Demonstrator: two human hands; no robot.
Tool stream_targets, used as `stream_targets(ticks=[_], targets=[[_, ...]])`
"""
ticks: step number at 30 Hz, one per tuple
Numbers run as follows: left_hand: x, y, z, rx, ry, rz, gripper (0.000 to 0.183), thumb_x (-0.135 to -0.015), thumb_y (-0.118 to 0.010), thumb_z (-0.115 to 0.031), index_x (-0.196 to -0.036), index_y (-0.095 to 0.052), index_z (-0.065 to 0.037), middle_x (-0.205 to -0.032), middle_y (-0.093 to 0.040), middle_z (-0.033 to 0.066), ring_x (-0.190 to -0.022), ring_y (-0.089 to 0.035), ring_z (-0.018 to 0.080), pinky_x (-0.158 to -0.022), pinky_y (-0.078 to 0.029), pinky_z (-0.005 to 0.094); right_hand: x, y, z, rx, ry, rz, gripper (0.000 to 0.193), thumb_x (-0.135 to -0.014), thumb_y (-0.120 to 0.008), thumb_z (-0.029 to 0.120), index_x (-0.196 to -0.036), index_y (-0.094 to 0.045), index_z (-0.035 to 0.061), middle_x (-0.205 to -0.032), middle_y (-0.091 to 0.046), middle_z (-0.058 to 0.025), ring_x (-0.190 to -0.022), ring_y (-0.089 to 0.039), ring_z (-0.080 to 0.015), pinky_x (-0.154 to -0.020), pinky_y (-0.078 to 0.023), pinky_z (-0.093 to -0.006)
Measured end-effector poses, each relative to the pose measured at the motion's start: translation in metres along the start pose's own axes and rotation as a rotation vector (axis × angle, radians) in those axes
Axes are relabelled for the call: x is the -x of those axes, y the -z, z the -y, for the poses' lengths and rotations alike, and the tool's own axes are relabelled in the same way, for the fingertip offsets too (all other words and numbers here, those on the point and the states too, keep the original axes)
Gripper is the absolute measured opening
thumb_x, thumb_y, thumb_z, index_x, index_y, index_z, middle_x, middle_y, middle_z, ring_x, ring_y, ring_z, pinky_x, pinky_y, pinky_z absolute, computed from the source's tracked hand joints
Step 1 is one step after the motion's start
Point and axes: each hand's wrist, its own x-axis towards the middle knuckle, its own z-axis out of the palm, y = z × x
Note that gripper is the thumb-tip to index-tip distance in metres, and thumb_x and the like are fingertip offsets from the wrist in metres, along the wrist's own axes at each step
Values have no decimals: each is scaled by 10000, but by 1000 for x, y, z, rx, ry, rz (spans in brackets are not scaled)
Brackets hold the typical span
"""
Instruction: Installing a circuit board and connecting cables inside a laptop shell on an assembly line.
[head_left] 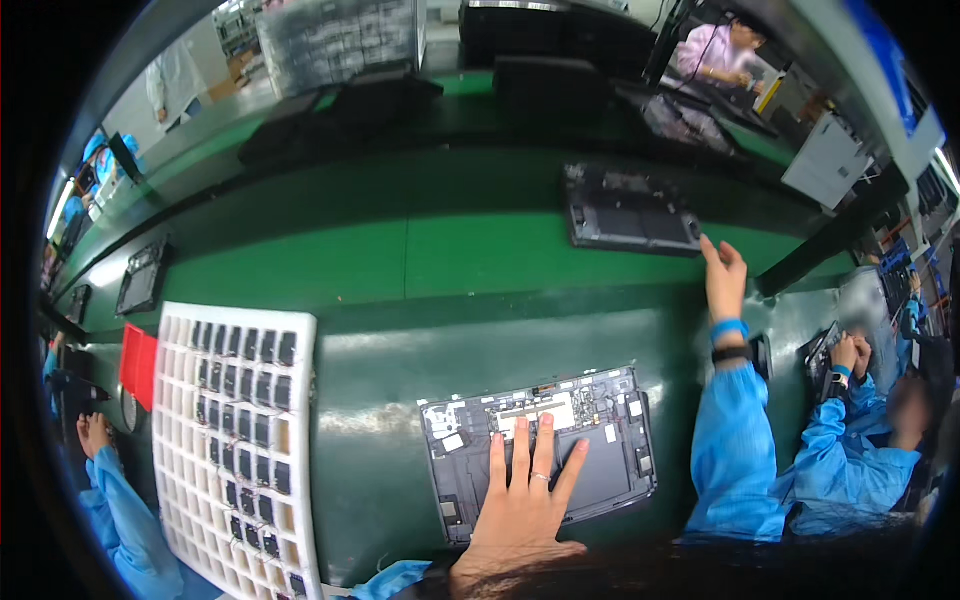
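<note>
My left hand [526,500] lies palm down with its fingers spread over an opened laptop base [600,465], its fingertips near the bare circuit board along the far side. This base rests slightly turned on the dark green bench, inner parts facing up. Out to the right, my right hand [727,275] reaches forward, with a blue band and a black band at the wrist. Its fingers are partly stretched, and a fingertip is at the near right corner of a second laptop base [635,215] on the bright green strip. Whether they touch is hard to tell.
A white foam tray [310,400] with rows of small black wired parts stands left, beside a red bin [138,365]. Another dark chassis [143,278] lies far left. A dark post [835,230] rises right of my right hand. Co-workers' arms show at both sides.
</note>
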Motion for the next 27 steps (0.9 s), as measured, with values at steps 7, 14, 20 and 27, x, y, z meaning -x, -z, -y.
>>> stream_targets(ticks=[7,14,20,27], targets=[[9,-18,41,-131,-21,-210,1053,-875,-795,-668,-1669,-432,-79,-1724,-274,380,-1587,-301,580,-1262,-265,718,-17,-81,38,510,-227,294,1011,-736,-910,663,-1444,-668,-18,-1599,-483,-321,-1460,-457,-548,-1213,-421,-572],[-51,14,156,-259,36,-367,1011,-910,-741,-700,-1684,-420,-135,-1781,-255,243,-1613,-269,534,-1264,-216,764,-11,-79,38,-452,-463,315,589,-899,-884,171,-1333,-532,-15,-1239,-671,-173,-1124,-707,-319,-830,-652,-478],[-78,39,267,-259,160,-430,872,-951,-674,-705,-1663,-460,-247,-1670,-466,104,-1575,-412,354,-1225,-298,768,-9,42,-3,-731,-358,405,291,-994,-777,151,-1248,-692,36,-1171,-739,-76,-1055,-732,-227,-792,-629,-403],[-109,73,353,-209,468,-316,879,-883,-803,-615,-1648,-482,-326,-1747,-416,-15,-1606,-393,296,-1205,-263,836,173,135,47,-846,-427,478,264,-1008,-717,31,-1261,-643,33,-1123,-731,-83,-1004,-757,-225,-778,-666,-407]])
